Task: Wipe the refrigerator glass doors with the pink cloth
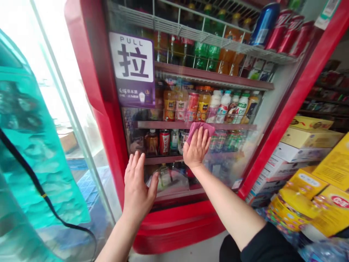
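Observation:
A red drinks fridge [174, 225] with a glass door [240, 153] stands in front of me. My right hand [196, 147] lies flat on the glass, pressing a purple cloth [200, 128] against it at mid height. My left hand [138, 185] rests flat on the glass lower left, fingers stretched upward, holding nothing. A purple and white "PULL" sticker [133, 69] sits on the glass at upper left. Behind the glass, shelves hold bottles [207, 103] and cans [164, 142].
Yellow and white cartons [308, 153] are stacked at the right, beside the fridge. A teal plastic sheet [32, 145] with a black cable [35, 182] hangs at the left, next to a bright glass shop door [68, 91]. Red cans [286, 32] lie on the top shelf.

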A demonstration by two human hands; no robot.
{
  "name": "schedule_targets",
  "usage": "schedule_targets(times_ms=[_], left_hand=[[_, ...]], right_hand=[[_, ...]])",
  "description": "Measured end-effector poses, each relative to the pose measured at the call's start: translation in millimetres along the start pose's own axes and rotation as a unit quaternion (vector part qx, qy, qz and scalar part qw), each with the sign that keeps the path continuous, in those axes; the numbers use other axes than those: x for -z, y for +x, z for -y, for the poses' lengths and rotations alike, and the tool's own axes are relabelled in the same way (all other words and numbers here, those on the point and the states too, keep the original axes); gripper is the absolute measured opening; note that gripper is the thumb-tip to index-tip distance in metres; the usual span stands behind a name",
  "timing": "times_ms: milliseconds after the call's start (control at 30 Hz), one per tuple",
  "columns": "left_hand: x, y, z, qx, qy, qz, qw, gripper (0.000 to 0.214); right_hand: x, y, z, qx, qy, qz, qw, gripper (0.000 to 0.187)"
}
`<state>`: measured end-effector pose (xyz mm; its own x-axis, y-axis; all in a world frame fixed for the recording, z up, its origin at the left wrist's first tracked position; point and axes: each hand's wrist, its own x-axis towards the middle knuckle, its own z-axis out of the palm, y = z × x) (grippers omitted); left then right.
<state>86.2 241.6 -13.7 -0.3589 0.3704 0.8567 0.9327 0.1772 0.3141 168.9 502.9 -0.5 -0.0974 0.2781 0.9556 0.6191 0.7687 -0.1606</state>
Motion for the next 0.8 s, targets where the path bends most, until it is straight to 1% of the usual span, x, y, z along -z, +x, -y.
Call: schedule_targets(times_ms=[33,100,233,333,400,500,567,633,700,800], left_hand=[[4.1,-0.7,2.9,0.004,0.001,-0.002,1.000,0.080],[12.4,-2.1,8.5,0.006,0.002,-0.008,1.000,0.080],[25.5,-6.0,17.2,0.010,0.009,-0.019,1.000,0.079],[32.4,-9.2,20.8,0.015,0.011,-0.018,1.000,0.078],[37.0,-11.2,22.8,0.017,0.013,-0.019,1.000,0.078],[44.6,-14.0,26.9,0.017,0.022,-0.024,0.999,0.079],[49.4,-15.7,30.2,0.018,0.031,-0.025,0.999,0.080],[52.8,-17.0,32.8,0.019,0.042,-0.024,0.999,0.080],[54.0,-17.8,33.3,0.019,0.049,-0.025,0.998,0.080],[51.1,-17.9,29.0,0.017,0.049,-0.022,0.998,0.079]], right_hand=[[-2.0,-0.3,16.2,-0.020,0.001,-0.005,1.000,0.076],[-3.8,0.6,47.1,-0.026,0.008,0.000,1.000,0.076],[-2.6,3.6,99.3,0.022,0.040,0.048,0.998,0.076],[-3.8,3.8,134.2,0.041,0.065,0.061,0.995,0.076],[-6.5,2.4,156.5,0.075,0.088,0.066,0.991,0.072],[-11.1,-2.1,184.1,0.158,0.128,0.082,0.976,0.063],[-13.3,-6.7,194.6,0.190,0.147,0.091,0.966,0.061],[-15.0,-13.0,196.2,0.198,0.161,0.101,0.962,0.063],[-17.0,-21.7,188.8,0.213,0.170,0.109,0.956,0.063],[-21.1,-37.2,167.9,0.285,0.178,0.114,0.935,0.061]])
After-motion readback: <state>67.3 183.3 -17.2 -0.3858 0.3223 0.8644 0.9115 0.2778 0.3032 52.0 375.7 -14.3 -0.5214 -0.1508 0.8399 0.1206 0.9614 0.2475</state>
